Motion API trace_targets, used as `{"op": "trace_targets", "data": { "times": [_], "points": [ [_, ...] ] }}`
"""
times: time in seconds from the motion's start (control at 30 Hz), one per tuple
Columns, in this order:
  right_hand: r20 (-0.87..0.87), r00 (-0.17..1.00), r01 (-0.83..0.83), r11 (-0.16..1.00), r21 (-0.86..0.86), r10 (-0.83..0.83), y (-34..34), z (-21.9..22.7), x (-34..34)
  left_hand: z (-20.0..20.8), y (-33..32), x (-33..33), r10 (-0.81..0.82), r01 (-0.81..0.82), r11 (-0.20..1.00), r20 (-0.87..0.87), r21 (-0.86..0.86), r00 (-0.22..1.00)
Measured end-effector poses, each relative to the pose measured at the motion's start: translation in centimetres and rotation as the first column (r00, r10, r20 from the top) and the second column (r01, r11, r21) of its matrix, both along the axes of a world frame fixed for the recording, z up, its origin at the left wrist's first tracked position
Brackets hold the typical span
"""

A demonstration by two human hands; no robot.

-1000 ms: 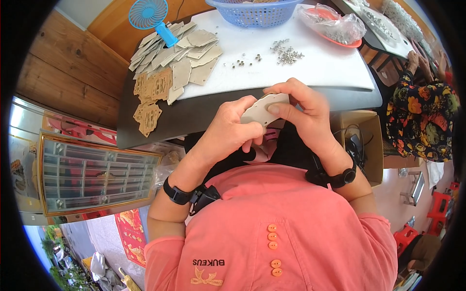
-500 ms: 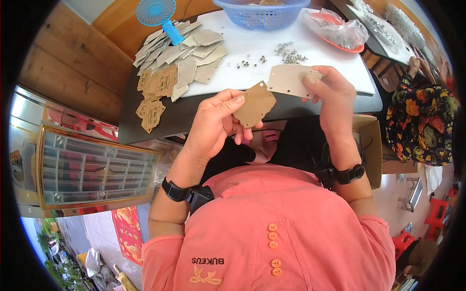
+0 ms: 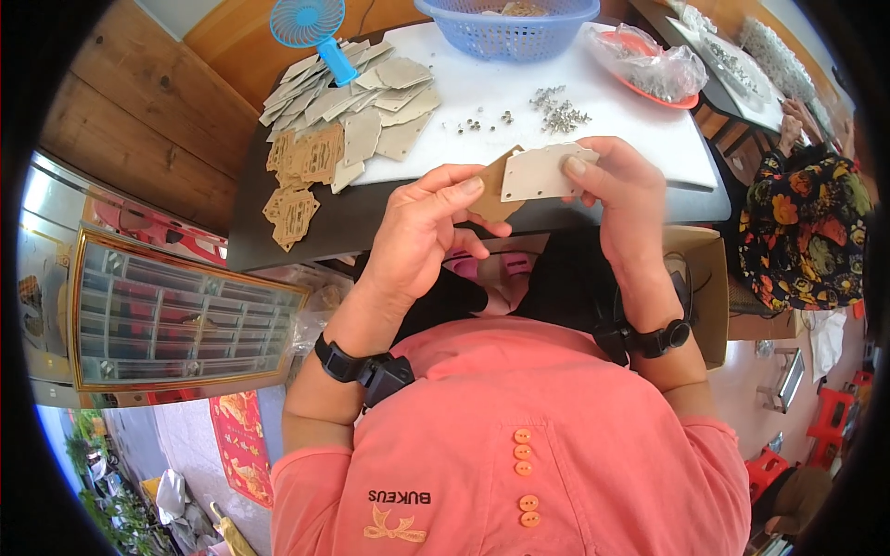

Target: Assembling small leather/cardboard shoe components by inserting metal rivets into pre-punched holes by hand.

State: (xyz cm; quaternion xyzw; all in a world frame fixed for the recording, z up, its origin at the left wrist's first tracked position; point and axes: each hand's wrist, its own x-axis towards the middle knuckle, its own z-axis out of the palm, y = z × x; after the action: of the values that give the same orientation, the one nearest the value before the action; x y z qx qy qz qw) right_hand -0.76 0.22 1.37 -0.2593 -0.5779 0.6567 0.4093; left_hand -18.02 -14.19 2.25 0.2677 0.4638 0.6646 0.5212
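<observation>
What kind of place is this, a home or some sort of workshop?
Most likely a small hand-assembly workshop. The left hand and right hand hold flat cut pieces over a white worktable strewn with a pile of similar pieces, small metal fasteners and a blue basket.

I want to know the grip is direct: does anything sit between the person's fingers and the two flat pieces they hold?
Nothing visible does. The left hand pinches the brown piece bare-fingered, and the right hand grips the pale piece overlapping it.
</observation>
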Motion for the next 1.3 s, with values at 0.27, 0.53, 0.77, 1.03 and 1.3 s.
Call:
{"op": "trace_targets", "data": {
  "times": [0.27,0.53,0.77,1.03,1.3],
  "points": [
    [-0.074,0.99,0.125,0.987,0.099,-0.118,0.4,0.4,-0.5,-0.4,0.3,-0.7,0.061,-0.051,0.998,-0.485,0.034,0.872],
    [-0.063,0.992,0.111,0.993,-0.04,-0.114,-1.9,0.1,-1.9,-1.1,1.4,1.9,0.214,-0.209,0.975,-0.063,0.081,0.975],
    [-0.12,0.992,0.055,0.997,0.06,-0.048,-2.4,-0.2,-2.0,-2.0,1.4,1.5,0.225,-0.217,0.97,-0.064,0.114,0.972],
    [0.391,0.92,-0.227,0.792,0.567,-0.015,-2.8,-1.8,-3.3,-2.6,2.1,2.6,0.202,-0.215,0.955,0.085,0.202,0.976],
    [0.031,0.971,-0.227,0.878,0.422,0.236,-0.3,1.3,-1.8,-1.8,0.8,0.4,-0.338,0.283,0.938,0.352,0.199,0.873]
  ]
}}
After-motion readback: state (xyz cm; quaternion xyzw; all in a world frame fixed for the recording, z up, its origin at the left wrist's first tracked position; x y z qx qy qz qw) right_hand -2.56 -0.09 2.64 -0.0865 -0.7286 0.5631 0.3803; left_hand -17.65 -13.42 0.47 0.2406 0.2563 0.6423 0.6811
